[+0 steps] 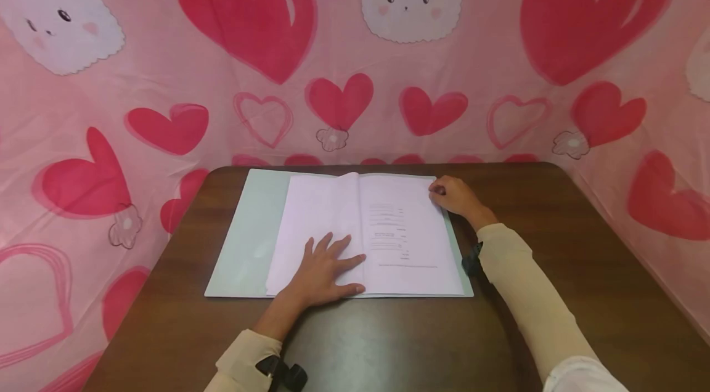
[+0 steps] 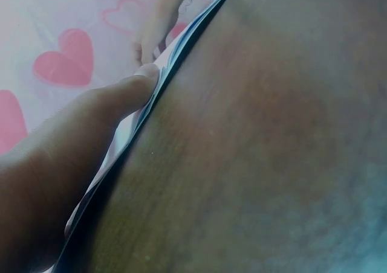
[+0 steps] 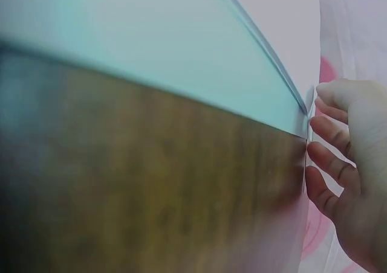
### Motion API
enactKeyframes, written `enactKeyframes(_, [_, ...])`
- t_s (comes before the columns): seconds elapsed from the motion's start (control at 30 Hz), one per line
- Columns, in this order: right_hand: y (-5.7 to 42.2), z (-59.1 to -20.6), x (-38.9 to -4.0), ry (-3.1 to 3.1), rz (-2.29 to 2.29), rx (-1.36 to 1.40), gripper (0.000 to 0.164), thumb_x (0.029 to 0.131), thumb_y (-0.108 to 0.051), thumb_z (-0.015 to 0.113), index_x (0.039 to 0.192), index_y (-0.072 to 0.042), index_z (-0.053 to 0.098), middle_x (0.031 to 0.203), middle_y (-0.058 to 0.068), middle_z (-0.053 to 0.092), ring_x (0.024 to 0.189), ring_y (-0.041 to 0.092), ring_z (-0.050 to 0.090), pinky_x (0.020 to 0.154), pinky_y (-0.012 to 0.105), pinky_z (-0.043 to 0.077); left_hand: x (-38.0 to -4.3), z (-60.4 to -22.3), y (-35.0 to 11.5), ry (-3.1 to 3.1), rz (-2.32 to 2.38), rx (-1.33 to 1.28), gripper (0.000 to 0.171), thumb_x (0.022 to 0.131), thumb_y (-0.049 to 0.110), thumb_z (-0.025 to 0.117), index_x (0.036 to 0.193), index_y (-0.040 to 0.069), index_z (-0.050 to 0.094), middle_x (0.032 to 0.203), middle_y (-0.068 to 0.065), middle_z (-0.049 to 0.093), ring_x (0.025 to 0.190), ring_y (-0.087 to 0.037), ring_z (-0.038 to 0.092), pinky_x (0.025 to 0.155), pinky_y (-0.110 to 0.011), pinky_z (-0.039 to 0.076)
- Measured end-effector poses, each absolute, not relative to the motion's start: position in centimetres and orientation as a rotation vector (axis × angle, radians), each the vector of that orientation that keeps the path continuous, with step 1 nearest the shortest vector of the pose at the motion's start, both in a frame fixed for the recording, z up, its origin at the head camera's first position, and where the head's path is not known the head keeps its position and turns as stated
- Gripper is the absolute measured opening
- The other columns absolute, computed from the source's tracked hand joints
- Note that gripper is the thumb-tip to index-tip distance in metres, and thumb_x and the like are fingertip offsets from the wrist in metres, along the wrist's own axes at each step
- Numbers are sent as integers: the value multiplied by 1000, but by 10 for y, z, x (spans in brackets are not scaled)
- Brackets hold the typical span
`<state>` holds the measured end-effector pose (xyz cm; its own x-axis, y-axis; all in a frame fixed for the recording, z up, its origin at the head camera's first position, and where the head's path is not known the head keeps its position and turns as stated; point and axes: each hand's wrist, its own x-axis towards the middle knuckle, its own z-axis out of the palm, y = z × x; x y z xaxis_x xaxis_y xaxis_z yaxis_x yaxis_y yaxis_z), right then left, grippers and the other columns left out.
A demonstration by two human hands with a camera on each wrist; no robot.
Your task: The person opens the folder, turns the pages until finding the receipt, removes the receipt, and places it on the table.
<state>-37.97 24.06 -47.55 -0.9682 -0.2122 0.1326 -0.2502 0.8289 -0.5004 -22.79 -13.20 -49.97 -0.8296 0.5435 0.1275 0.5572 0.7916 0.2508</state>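
A pale green folder (image 1: 244, 244) lies spread on the table with white sheets inside it. My left hand (image 1: 324, 272) rests with fingers spread on the left page (image 1: 318, 207), its thumb and forefinger reaching the fold. In the left wrist view, the thumb (image 2: 130, 92) lies along the near edge of the stack. At the far right corner, my right hand (image 1: 457, 196) pinches the corner of the right page (image 1: 410, 281), which bears small printed lines. The right wrist view shows that hand's thumb and forefinger at the paper corner (image 3: 309, 101), the other fingers loosely bent.
The folder lies on a dark brown wooden table (image 1: 360, 343) with rounded far corners. A pink cloth (image 1: 344, 59) with red hearts and white rabbits hangs behind the table and along both sides. Both wrists carry small black cameras (image 1: 471, 261) over beige sleeves (image 1: 521, 281).
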Motion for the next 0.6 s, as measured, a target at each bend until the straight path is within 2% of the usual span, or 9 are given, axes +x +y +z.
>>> enactKeyframes(0.33, [242, -475, -393, -2955, 845, 348, 30, 98, -19, 64, 120, 1, 68, 116, 22, 68, 106, 35, 62, 102, 54, 52, -228, -500, -132, -2921, -438, -917, 69, 85, 75, 55, 146, 42, 52, 164, -4, 41, 153, -42, 30, 117, -77, 18])
enactKeyframes(0.6, [242, -475, -406, -3060, 722, 320, 53, 100, -33, 61, 142, -1, 55, 125, 23, 59, 110, 36, 55, 106, 56, 48, -228, -500, -134, -2908, -434, -914, 69, 85, 75, 54, 145, 42, 53, 163, -4, 42, 153, -42, 31, 116, -77, 19])
